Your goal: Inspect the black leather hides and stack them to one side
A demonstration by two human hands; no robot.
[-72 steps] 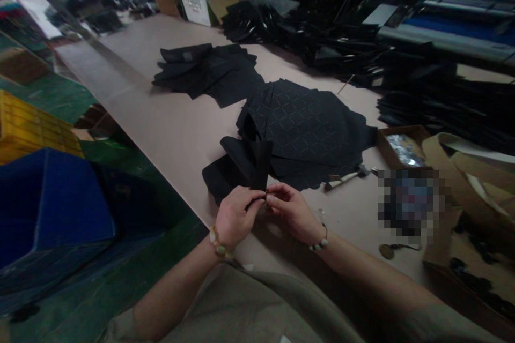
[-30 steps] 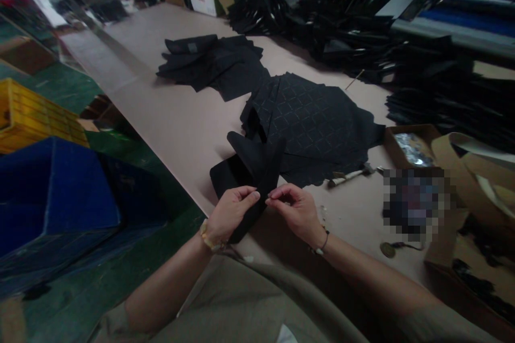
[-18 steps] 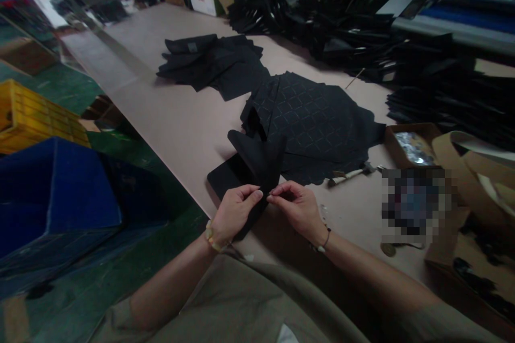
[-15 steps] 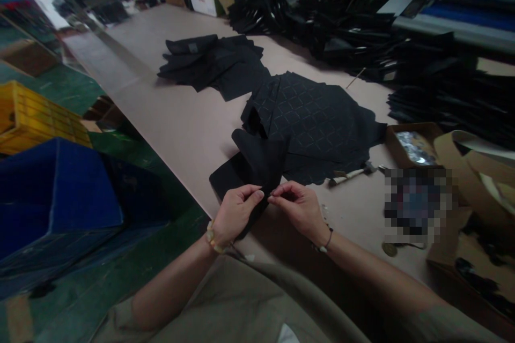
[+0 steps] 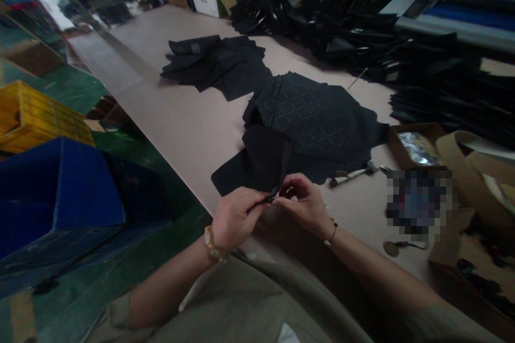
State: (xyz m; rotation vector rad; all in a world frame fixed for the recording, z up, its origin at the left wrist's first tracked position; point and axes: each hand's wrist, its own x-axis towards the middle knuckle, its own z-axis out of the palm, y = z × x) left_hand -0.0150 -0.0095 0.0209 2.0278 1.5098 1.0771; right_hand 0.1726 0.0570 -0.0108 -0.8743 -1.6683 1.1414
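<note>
A black fabric piece, partly folded over, lies at the near edge of the table. My left hand pinches its near edge between thumb and fingers. Close against it, my right hand has thumb and fingertips together at the same edge, with the fingers curved; whether a small part is between them is too blurred to tell. Just beyond sits a stack of black pieces with a diamond pattern. Farther off, more black pieces lie fanned out.
A hammer and a box of small shiny parts lie to the right, near a cardboard box. Piles of black material line the back. Left of the table stand a blue bin and a yellow crate.
The fabric's upper flap has swung up and spread flatter. My left hand has turned, bringing the pinched edge lower, and my right fingers have curved more at that edge.
</note>
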